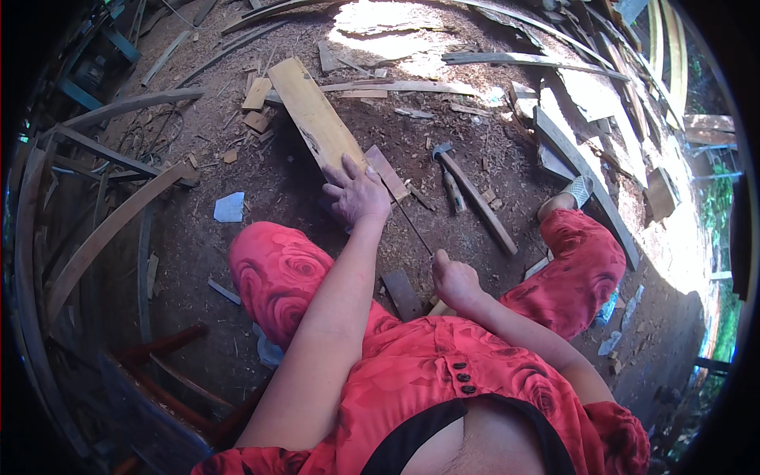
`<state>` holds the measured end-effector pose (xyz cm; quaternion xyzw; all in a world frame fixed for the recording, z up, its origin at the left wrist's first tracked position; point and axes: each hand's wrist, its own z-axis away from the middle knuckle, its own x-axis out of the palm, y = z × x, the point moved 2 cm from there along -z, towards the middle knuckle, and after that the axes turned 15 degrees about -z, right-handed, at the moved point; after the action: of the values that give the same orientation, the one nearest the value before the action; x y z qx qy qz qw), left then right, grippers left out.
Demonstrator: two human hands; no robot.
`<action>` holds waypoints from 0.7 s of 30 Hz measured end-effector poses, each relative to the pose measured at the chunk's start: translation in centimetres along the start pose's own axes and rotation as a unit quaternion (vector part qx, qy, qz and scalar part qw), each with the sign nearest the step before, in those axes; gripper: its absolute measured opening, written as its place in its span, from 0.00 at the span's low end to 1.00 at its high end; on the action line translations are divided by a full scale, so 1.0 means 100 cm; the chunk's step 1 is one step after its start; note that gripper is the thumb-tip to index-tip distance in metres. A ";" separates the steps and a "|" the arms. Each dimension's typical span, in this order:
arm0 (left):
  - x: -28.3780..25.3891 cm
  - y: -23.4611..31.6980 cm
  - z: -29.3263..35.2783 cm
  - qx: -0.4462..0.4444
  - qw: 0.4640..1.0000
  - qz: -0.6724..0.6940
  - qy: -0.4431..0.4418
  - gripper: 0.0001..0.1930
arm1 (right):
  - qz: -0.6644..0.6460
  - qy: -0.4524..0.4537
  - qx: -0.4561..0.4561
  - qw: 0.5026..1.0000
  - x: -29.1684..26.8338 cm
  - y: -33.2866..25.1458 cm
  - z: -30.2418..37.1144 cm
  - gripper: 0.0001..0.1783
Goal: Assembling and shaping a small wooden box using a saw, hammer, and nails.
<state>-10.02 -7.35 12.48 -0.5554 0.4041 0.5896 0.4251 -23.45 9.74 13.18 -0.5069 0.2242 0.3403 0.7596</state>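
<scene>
My left hand (361, 192) holds the near end of a long yellowish wooden board (313, 111), its fingers spread over the top face. The board slants away to the far left. Against its right side, by my fingers, lies a short reddish-brown wood piece (386, 171). My right hand (456, 281) is closed in a fist around the near end of a thin dark tool (415, 227). That tool runs toward the short wood piece; it shows only as a narrow line, so its kind is unclear. Right of it lie a hammer (480, 202) with a wooden handle and a smaller handled tool (454, 192).
Wood offcuts (257, 93) and shavings litter the ground beyond the board. A dark flat block (402, 295) lies between my legs. Long planks (586, 186) stretch along the right; curved timbers (115, 237) and a reddish wooden frame (170, 344) stand at the left.
</scene>
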 end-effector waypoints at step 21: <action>0.010 0.004 -0.003 0.003 1.000 -0.028 0.002 0.30 | -0.111 0.001 -0.023 0.994 0.009 0.007 0.005 0.09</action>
<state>-10.33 -7.69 11.49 -0.5661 0.3911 0.5752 0.4424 -23.41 10.67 12.31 -0.5467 0.1593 0.2580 0.7805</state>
